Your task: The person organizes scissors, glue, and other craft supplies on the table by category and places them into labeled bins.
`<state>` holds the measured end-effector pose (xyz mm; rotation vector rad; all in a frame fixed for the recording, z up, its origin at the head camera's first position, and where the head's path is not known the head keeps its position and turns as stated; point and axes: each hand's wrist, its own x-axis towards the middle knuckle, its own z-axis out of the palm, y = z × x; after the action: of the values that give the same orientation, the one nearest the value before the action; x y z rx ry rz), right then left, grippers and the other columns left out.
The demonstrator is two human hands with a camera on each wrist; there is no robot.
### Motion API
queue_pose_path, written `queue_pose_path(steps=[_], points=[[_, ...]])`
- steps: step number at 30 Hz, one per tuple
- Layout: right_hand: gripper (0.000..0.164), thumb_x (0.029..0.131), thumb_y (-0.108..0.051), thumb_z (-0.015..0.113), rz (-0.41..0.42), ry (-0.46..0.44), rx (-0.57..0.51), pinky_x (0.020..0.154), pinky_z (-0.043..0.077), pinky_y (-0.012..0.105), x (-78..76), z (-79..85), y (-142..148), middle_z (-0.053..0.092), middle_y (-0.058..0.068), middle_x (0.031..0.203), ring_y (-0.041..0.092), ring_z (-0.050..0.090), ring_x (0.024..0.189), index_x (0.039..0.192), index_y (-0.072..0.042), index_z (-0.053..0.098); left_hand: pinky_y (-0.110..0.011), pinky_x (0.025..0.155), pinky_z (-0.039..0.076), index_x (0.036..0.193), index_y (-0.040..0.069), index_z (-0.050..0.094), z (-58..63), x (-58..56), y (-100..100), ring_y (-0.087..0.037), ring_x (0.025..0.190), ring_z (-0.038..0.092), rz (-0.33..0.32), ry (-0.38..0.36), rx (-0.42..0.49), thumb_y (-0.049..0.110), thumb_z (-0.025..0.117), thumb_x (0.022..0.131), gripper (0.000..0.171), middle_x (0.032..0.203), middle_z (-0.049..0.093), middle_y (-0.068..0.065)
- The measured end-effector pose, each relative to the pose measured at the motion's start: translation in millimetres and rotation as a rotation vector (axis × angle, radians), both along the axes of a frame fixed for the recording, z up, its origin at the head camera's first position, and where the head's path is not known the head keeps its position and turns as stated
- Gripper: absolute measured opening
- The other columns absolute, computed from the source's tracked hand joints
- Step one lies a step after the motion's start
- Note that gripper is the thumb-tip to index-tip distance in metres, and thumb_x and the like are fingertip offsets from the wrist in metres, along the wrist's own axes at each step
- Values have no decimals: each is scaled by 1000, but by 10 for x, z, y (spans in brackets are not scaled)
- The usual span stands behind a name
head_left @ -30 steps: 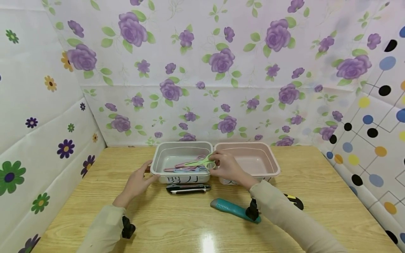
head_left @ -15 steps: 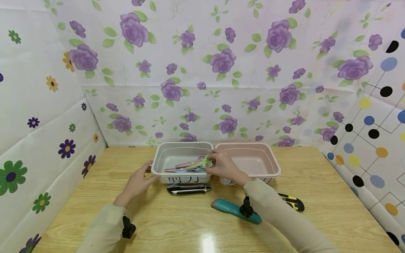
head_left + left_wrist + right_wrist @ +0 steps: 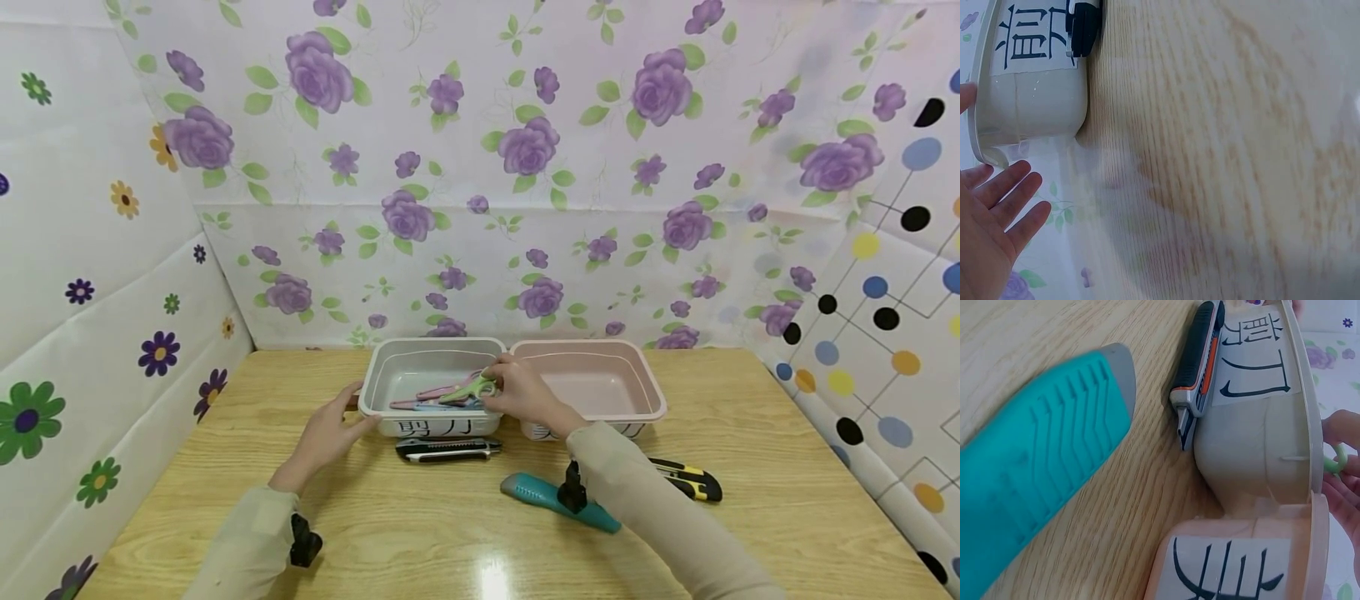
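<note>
My right hand (image 3: 525, 393) reaches over the right side of the grey bin (image 3: 369, 373) and pinches the handles of green scissors (image 3: 472, 388). Their blades point left, over pink (image 3: 435, 392) and blue scissors (image 3: 427, 407) lying in that bin. The right wrist view shows a bit of green handle (image 3: 1335, 464) between thumb and fingers, above the bin's rim. My left hand (image 3: 324, 435) rests its thumb and fingertips at the grey bin's front left corner. Its fingers (image 3: 1007, 197) look straight and spread in the left wrist view.
A pink bin (image 3: 592, 385) stands against the grey bin's right side. Before them lie a black utility knife (image 3: 448, 451), a teal utility knife (image 3: 534, 490) partly behind my right wrist camera, and a yellow-black utility knife (image 3: 701, 483). Floral cloth (image 3: 480, 167) rises behind the table.
My right hand has moved slightly left and lower with the green scissors, over the other scissors. More of the yellow-black knife shows. The left hand stays at the corner.
</note>
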<state>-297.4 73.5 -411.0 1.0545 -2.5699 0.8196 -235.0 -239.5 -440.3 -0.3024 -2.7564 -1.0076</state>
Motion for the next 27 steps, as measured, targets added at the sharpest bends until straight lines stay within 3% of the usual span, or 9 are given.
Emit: queue_pose_path(steps=[11, 19, 27], points=[[40, 76, -10, 69, 0, -54, 6, 62, 48, 19, -45, -22, -111, 58, 12, 103, 12, 57, 75, 112, 6, 61, -55, 82, 44, 138, 5, 35, -6, -1, -4, -36, 105, 55, -1, -11, 6, 43, 59, 85, 69, 116, 58, -19], [34, 78, -8, 67, -10, -91, -4, 65, 50, 24, -30, 17, -154, 58, 14, 99, 25, 61, 85, 109, 5, 63, -55, 82, 44, 138, 5, 35, -18, 4, -6, -36, 105, 55, 0, -12, 1, 42, 60, 85, 69, 116, 58, -19], [34, 79, -7, 69, -20, -175, -69, 70, 50, 28, -5, 86, -56, 56, 10, 107, 23, 57, 90, 111, 0, 63, -55, 82, 44, 138, 5, 36, -18, 4, -2, -36, 105, 55, -1, -7, 3, 43, 59, 85, 69, 116, 58, -19]])
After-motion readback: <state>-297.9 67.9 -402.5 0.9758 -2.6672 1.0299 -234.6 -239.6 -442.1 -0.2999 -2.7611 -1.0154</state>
